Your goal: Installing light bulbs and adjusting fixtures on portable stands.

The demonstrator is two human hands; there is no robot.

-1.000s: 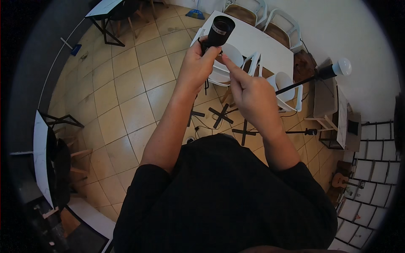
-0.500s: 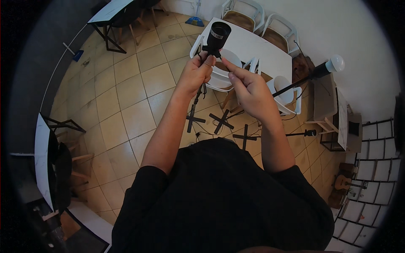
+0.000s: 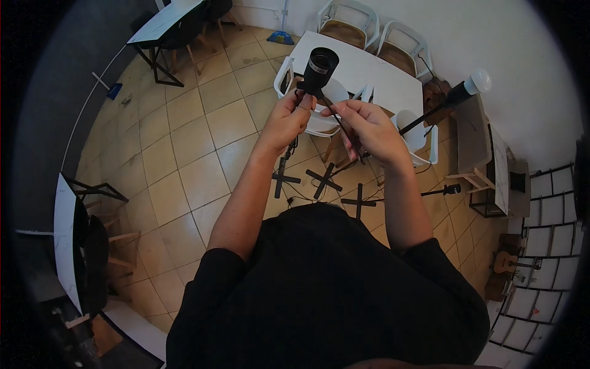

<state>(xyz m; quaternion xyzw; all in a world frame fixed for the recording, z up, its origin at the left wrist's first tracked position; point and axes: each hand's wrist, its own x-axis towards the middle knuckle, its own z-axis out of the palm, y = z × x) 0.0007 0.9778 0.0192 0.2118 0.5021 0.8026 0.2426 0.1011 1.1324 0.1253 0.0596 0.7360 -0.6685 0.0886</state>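
A black cup-shaped lamp holder with a pale label band stands with its mouth upward and no bulb visible in it. My left hand is closed around its neck, just under the cup. From the neck a black cable slopes down to the right, pinched between the thumb and fingers of my right hand. Below my left hand, a thin dark pole leads down toward a black cross-shaped base on the floor; my hand hides where it joins the holder.
To the right, a black stand carries a white bulb. More cross-shaped bases and loose cables lie on the tiled floor. Ahead are a white table and white chairs. A marble-topped table stands at left.
My right hand has shifted slightly, and a length of cable now shows running from the holder through its fingers. The lamp holder sits a little lower in view.
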